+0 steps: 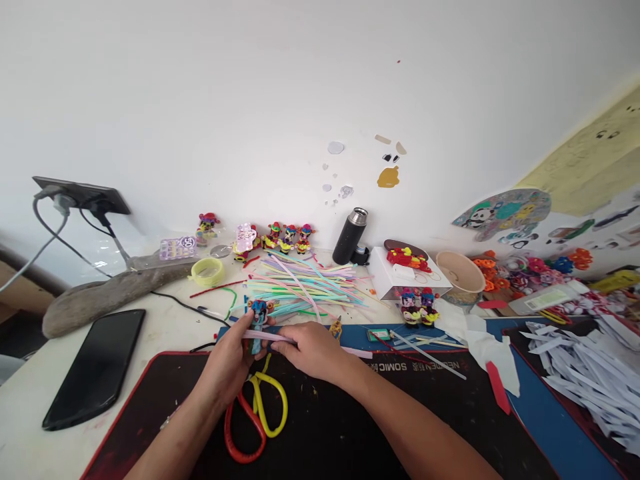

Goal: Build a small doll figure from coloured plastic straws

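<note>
Left grip [231, 352] holds a blue figure [259, 316], red-trimmed — right grip [314, 348], a pale strip [269, 336].

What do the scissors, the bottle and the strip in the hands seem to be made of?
Scissors: handles probably smooth plastic, judging by their bright, even red and yellow with a slight gloss.
Bottle: likely metal with a dark, fairly matte coat; its rim shows silvery and shiny.
Strip: perhaps fuzzy chenille or plastic; its pale surface is too small to settle it.

Figurine [259, 315] mostly blue; strip [267, 336] pale lilac; scissors [257, 393] red, yellow.
</note>
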Demonstrator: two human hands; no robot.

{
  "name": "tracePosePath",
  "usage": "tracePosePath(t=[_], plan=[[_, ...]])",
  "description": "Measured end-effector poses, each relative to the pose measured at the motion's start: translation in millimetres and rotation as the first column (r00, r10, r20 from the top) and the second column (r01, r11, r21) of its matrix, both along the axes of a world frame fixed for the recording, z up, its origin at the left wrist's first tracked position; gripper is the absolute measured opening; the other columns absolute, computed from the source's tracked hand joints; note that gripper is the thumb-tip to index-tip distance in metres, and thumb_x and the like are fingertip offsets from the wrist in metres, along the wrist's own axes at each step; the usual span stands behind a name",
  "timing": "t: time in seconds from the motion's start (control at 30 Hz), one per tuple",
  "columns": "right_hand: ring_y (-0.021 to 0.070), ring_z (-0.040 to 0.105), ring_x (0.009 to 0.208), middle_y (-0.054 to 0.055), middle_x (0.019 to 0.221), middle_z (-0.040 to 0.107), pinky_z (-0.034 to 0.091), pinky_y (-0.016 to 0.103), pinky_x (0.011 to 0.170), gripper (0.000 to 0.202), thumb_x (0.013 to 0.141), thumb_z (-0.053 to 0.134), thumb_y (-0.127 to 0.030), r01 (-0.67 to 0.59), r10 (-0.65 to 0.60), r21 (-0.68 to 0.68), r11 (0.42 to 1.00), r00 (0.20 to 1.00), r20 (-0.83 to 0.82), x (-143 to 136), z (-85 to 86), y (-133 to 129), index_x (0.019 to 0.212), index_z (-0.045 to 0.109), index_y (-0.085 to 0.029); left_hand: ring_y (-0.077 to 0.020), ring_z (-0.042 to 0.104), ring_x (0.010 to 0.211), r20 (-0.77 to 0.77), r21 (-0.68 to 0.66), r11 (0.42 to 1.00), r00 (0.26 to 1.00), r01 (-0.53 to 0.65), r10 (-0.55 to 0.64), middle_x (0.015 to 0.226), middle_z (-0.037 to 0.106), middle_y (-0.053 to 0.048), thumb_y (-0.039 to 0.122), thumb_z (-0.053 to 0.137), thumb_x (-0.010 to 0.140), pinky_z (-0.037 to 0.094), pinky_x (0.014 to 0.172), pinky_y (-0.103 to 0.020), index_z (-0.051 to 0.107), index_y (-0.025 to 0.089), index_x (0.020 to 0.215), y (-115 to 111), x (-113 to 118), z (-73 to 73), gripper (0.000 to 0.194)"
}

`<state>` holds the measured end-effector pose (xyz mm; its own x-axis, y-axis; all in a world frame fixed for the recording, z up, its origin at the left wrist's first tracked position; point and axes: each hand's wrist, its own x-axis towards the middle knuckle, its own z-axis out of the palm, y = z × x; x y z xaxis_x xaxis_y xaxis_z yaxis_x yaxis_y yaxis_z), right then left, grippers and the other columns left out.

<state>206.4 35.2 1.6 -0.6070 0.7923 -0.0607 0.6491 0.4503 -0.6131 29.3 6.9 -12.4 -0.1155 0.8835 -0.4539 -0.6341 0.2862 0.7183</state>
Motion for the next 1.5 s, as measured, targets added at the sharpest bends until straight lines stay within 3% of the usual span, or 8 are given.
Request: tracePosePath(t=[0.13,0.27,0.6,0.83,1.03,1.23,1.33,1.5], plan=[[0.0159,0.062,0.074,0.0,0.08,0.073,0.034,0.026,0.064,0.022,0.103,0.065,-0.037,0.031,-0.032,-0.022,0.999,0.998,-0.062,0,-0.3,1,0.091,0.077,-0.023,-0.0132,0.058,0.052,-0.016,-0.011,0.999,0.999,-0.036,0.036,0.072,0.07,-0.004,0.035,0.075,0.086,0.045,0.042,-0.022,0.073,0.013,0.082,4,-6,3.5,0.022],[0.015,0.059,0.073,-0.001,0.081,0.072,0.033,0.025,0.064,0.024,0.104,0.064,-0.036,0.071,-0.073,-0.026,0.997,0.993,-0.09,7,2.3,2,0.087,0.074,-0.023,-0.0122,0.058,0.052,-0.027,-0.042,0.994,0.995,-0.097,0.096,0.077,0.071,-0.003,0.03,0.064,0.095,0.049,0.044,-0.021,0.074,0.015,0.092,7,-11,8.4,0.019],[0.0175,0.059,0.075,0.001,0.078,0.07,0.028,0.028,0.064,0.027,0.105,0.063,-0.037,0.139,-0.157,0.112,0.984,0.974,0.163,37,13.6,21,0.085,0.072,-0.021,-0.0136,0.059,0.053,-0.032,0.006,0.988,0.987,-0.157,0.157,0.079,0.072,-0.005,0.027,0.053,0.101,0.045,0.04,-0.021,0.074,0.016,0.097,8,-10,13.9,0.024],[0.0203,0.067,0.084,0.003,0.092,0.077,0.032,0.029,0.066,0.022,0.106,0.06,-0.039,0.042,-0.102,0.197,0.979,0.948,0.302,33,20.8,34,0.099,0.075,-0.024,-0.0128,0.058,0.052,-0.049,-0.031,0.987,0.986,-0.158,0.156,0.08,0.071,-0.004,0.027,0.053,0.102,0.045,0.04,-0.02,0.073,0.016,0.096,8,-10,14.6,0.024],[0.0247,0.071,0.097,0.009,0.107,0.079,0.044,0.031,0.074,0.027,0.109,0.054,-0.037,-0.084,-0.024,0.263,0.961,0.924,0.38,18,26.4,55,0.104,0.076,-0.022,-0.0124,0.058,0.054,-0.051,-0.035,0.99,0.99,-0.136,0.134,0.084,0.071,-0.004,0.029,0.055,0.101,0.046,0.041,-0.02,0.074,0.017,0.099,7,-9,13.3,0.023],[0.0282,0.07,0.114,0.008,0.128,0.076,0.05,0.034,0.086,0.042,0.102,0.063,-0.052,-0.069,-0.004,0.275,0.959,0.966,0.258,2,23.2,85,0.133,0.07,-0.024,-0.0139,0.058,0.053,-0.055,-0.032,0.988,0.987,-0.15,0.148,0.079,0.071,-0.003,0.028,0.057,0.098,0.047,0.042,-0.022,0.071,0.017,0.093,8,-9,13.4,0.019],[0.0279,0.07,0.112,0.009,0.124,0.077,0.05,0.033,0.084,0.041,0.103,0.063,-0.05,-0.015,-0.056,0.299,0.954,0.972,0.227,5,22.6,92,0.131,0.071,-0.021,-0.0134,0.058,0.054,-0.065,-0.045,0.988,0.988,-0.146,0.143,0.08,0.071,-0.004,0.03,0.059,0.098,0.047,0.042,-0.021,0.072,0.016,0.093,8,-9,9.5,0.02],[0.0226,0.072,0.103,0.006,0.114,0.079,0.047,0.029,0.08,0.027,0.107,0.056,-0.038,0.196,-0.27,0.31,0.93,0.938,0.216,31,29.6,105,0.118,0.076,-0.023,-0.0141,0.059,0.058,-0.064,-0.037,0.992,0.991,-0.121,0.119,0.085,0.073,-0.005,0.036,0.07,0.09,0.047,0.042,-0.021,0.075,0.016,0.099,7,-9,3.3,0.023]])
